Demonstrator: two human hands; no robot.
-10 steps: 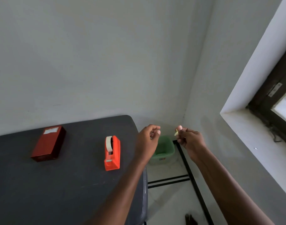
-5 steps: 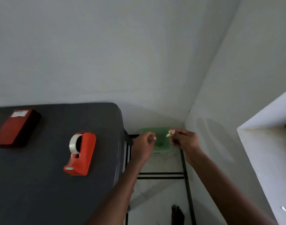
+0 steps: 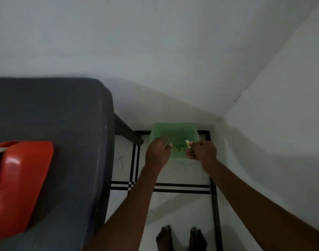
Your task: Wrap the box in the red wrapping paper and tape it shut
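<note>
both hands out over a green bin (image 3: 174,129) on the floor in the room corner, right of the dark grey counter (image 3: 64,124); right hand (image 3: 203,150) pinches a small pale scrap (image 3: 187,143) between thumb and fingertip, other fingers curled under; scrap sits above the bin's open top; can't tell if it is tape or paper; left hand (image 3: 157,151) is loosely curled with nothing visible in it, just beside the bin's left rim; small pale bits lie in the bin bottom, blurred; red-orange tape dispenser (image 3: 19,187) sits on the counter at the left edge of view, partly cut off; no brand or writing readable on it; wrapped box is out of view, its place can't be told; bare feet (image 3: 180,238) on white floor tiles with black lines (image 3: 182,188); plain white walls behind.
</note>
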